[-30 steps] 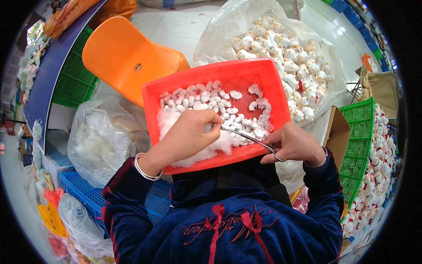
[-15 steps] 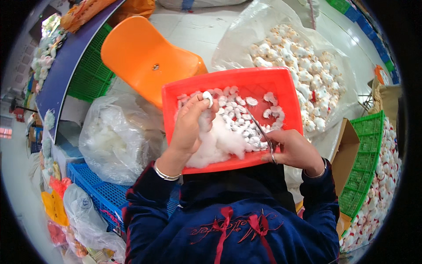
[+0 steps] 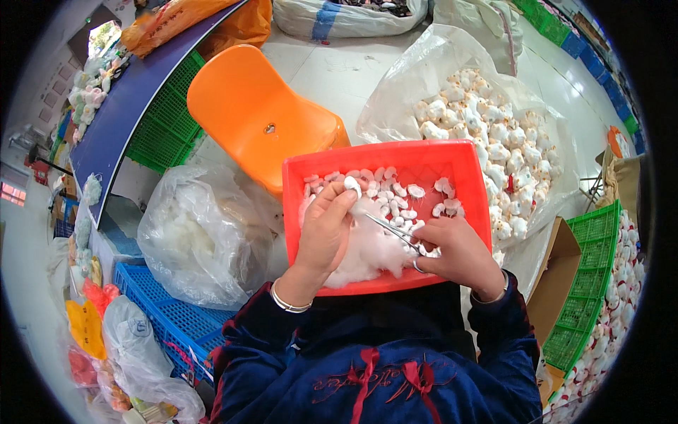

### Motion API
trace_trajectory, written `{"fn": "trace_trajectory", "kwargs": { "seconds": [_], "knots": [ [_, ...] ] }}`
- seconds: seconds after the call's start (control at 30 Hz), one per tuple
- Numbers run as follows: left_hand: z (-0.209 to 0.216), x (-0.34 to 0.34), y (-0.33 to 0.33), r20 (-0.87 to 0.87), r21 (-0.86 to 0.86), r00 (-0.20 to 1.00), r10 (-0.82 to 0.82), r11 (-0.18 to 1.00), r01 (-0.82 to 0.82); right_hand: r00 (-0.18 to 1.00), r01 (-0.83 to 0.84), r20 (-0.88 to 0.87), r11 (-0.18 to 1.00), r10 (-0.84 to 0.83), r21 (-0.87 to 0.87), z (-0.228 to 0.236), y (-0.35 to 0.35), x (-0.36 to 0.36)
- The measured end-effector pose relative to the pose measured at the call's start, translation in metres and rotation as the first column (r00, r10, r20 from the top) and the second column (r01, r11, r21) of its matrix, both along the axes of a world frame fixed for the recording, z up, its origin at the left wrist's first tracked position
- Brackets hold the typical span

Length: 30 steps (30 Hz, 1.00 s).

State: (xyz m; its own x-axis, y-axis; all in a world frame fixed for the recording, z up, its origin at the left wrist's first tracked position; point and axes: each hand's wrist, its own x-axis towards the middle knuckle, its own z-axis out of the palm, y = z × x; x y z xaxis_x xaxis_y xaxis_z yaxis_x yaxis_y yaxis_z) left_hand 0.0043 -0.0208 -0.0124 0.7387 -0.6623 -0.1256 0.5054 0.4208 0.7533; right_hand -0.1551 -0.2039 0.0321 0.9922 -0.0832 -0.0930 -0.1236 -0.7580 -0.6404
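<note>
My left hand (image 3: 320, 237) is over the left side of a red plastic tub (image 3: 483, 205), pinching a small white plush piece (image 3: 352, 185) between thumb and fingertips. In my right hand (image 3: 458, 249) are scissor-handled metal forceps (image 3: 385, 225), the finger loops round my fingers. Their thin tips point left, close to the held piece; whether they touch it I cannot tell. Beneath both hands lies fluffy white stuffing (image 3: 367, 256), along the near left part of the tub. Many similar small white pieces (image 3: 416, 191) are scattered behind it, some hidden by my hands.
An orange chair (image 3: 247, 106) stands beyond the tub. Right of it, a large clear bag (image 3: 395, 92) holds white plush parts. A clear bag of stuffing (image 3: 205, 233) and a blue crate (image 3: 159, 300) are at left. A cardboard box (image 3: 554, 275) and green crates (image 3: 593, 244) stand at right.
The forceps have swung down and left, their tips now close to the plush piece. The left hand keeps its pinch. The whole view has shifted, so the tub appears lower and further right.
</note>
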Motion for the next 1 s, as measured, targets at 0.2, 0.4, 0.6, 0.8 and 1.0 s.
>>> {"fn": "trace_trajectory", "kwargs": {
  "seconds": [0.2,0.4,0.6,0.8,1.0],
  "knots": [
    [-0.011,0.013,0.010,0.174,0.063,0.985,-0.002,0.998,-0.010,0.988,0.031,0.151,0.997,-0.041,0.065,0.008,-0.005,-0.017],
    [-0.004,0.009,0.010,0.216,0.100,0.975,-0.051,0.995,0.030,0.978,0.115,0.172,0.992,-0.122,0.049,0.007,0.001,-0.014],
    [0.004,0.008,0.012,0.192,0.174,0.978,-0.086,0.983,0.052,0.973,0.122,0.195,0.992,-0.124,0.020,0.005,0.002,-0.013],
    [0.002,0.004,0.006,0.297,0.305,0.949,-0.105,0.952,0.010,0.976,0.042,0.213,0.999,-0.038,-0.016,0.005,0.003,-0.010],
    [0.007,0.002,0.009,0.275,0.205,0.955,-0.114,0.977,0.058,0.989,0.062,0.136,0.998,-0.061,0.002,0.006,0.006,-0.013]
  ]
}}
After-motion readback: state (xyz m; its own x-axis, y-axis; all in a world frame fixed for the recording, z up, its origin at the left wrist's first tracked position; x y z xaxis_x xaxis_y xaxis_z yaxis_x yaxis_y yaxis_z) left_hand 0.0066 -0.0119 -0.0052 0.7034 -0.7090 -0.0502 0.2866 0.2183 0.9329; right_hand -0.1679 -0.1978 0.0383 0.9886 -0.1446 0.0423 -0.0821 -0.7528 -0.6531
